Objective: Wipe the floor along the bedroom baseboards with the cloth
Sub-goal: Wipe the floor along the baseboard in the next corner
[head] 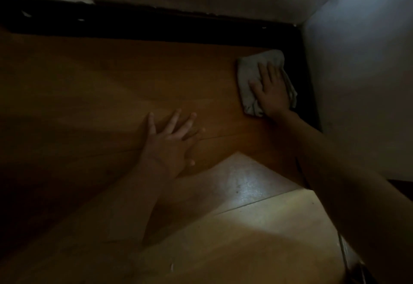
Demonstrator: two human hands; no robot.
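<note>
Right hand (271,89) flat, pressing cloth (250,75) into the baseboard (156,26) corner; left hand (172,140) splayed, empty (most baseboard seemingly remains).

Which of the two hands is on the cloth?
The right hand, flat on the cloth by the corner baseboard. The left hand lies spread on bare floor.

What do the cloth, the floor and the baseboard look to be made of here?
Cloth: soft woven fabric, pale grey, judging by its folds and rumpled edge under the right hand. Floor: wood or wood-look laminate, semi-gloss; plank seams and a light sheen show. Baseboard: dark, material unclear in the dim light.
</note>
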